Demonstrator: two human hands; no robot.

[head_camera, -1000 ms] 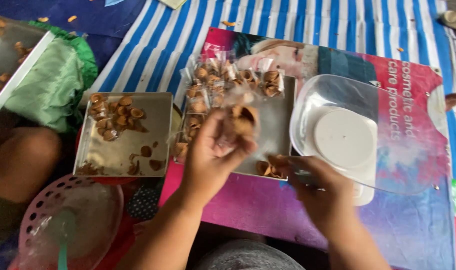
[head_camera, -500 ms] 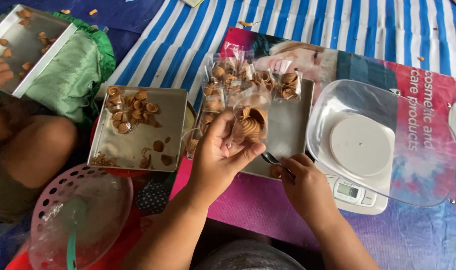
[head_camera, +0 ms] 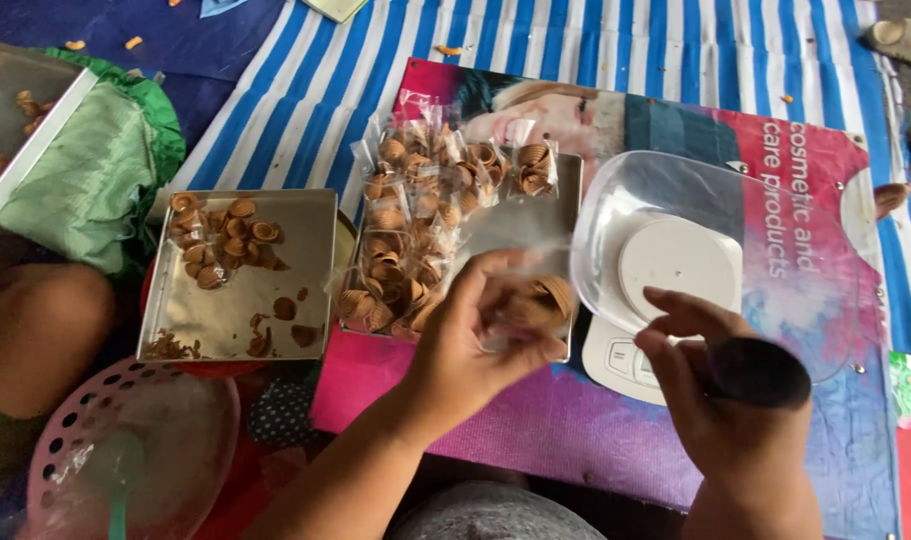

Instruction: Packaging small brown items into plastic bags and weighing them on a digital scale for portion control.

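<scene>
While the left hand [head_camera: 476,330] pinches a small clear plastic packet of brown ridged shell-shaped snacks [head_camera: 536,305] between thumb and curled fingers, the right hand [head_camera: 721,395] closes around a dark cylindrical object [head_camera: 758,372], its forefinger extended. Nearest the viewer lies a pink perforated plastic basket [head_camera: 76,440]. Beyond the hands, a rectangular steel tray [head_camera: 566,200] carries many filled packets [head_camera: 421,230], and a second steel tray [head_camera: 296,260] to its left holds loose snacks [head_camera: 221,240]. Just right of the held packet, a clear plastic bowl [head_camera: 616,210] rests on a white kitchen scale [head_camera: 626,360]. The packing step appears in hand; closing this packet would seem to call for a steady grip at its open mouth.
</scene>
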